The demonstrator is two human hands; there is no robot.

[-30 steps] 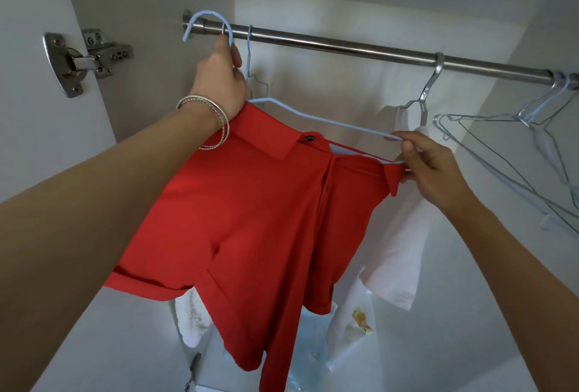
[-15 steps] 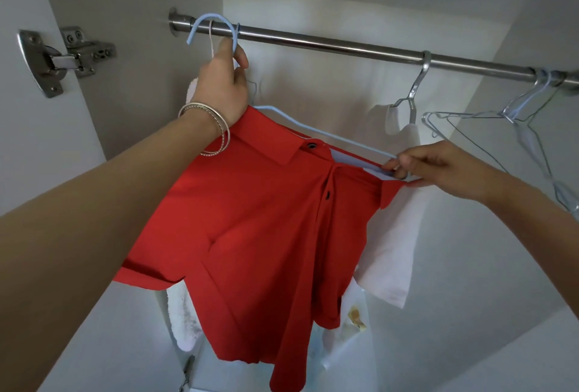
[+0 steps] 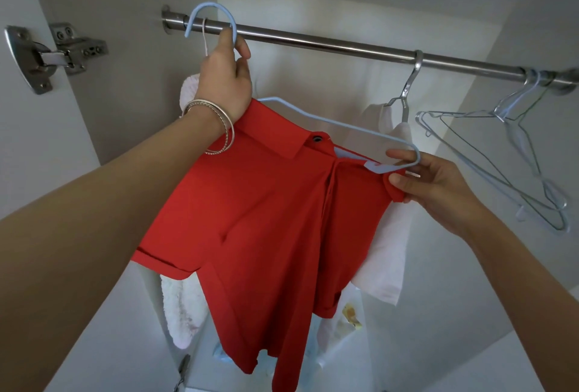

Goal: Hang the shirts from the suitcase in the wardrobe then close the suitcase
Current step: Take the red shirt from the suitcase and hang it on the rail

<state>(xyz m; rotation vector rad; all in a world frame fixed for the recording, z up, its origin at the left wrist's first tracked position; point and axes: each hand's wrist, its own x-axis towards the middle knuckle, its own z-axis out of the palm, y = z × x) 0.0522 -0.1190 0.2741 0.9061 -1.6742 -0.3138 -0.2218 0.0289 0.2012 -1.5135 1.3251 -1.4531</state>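
The red collared polo shirt [image 3: 269, 219] hangs on our pale blue wire hanger [image 3: 341, 125], whose hook has risen level with the steel wardrobe rail [image 3: 329, 44], seemingly not yet over it. Left hand [image 3: 225, 81] grips the neck; right hand [image 3: 438, 185] now pinches shoulder and fabric.

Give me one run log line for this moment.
left hand: holds light-blue wire hanger hook at steel rail | right hand: pinches red polo shirt

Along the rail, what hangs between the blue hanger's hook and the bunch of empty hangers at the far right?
One metal hanger carrying a white garment; otherwise the rail is bare, as the head view shows.
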